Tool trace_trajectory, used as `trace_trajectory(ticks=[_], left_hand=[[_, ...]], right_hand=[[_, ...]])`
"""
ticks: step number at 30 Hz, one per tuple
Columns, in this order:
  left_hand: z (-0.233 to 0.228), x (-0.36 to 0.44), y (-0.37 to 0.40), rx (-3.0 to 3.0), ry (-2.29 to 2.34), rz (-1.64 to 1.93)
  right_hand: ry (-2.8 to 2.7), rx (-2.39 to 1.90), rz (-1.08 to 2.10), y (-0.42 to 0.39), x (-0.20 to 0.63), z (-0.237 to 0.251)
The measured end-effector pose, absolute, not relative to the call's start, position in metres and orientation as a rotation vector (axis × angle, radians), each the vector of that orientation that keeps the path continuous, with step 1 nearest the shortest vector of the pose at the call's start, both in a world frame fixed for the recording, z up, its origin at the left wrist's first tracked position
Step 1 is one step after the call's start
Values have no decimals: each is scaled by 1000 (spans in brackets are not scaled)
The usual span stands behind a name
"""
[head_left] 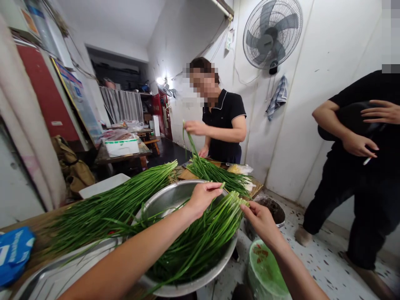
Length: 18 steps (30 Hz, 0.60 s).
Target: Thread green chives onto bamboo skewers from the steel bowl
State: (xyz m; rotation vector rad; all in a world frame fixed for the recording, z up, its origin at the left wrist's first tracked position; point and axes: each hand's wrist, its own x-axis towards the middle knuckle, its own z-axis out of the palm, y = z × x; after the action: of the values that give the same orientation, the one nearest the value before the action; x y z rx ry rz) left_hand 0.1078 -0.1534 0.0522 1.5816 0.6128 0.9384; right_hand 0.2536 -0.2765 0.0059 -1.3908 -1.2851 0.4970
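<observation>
A wide steel bowl on the wooden table holds a thick bunch of green chives, cut ends pointing right. My left hand hovers over the bowl and pinches a chive stalk tip between thumb and fingers. My right hand touches the cut ends of the bunch at the bowl's right rim, fingertips pinched on them. A second long pile of chives lies on the table left of the bowl.
Across the table a person in a black shirt holds chive stalks above another pile. A second person in black stands at right. A green bucket and dark pot sit on the floor. A steel tray lies front left.
</observation>
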Motion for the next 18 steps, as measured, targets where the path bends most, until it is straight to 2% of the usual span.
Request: trace_trajectory(ticks=[18], left_hand=[[46, 106, -155, 1516, 451, 773]], right_hand=[[-1285, -1407, 462, -277, 252, 5]])
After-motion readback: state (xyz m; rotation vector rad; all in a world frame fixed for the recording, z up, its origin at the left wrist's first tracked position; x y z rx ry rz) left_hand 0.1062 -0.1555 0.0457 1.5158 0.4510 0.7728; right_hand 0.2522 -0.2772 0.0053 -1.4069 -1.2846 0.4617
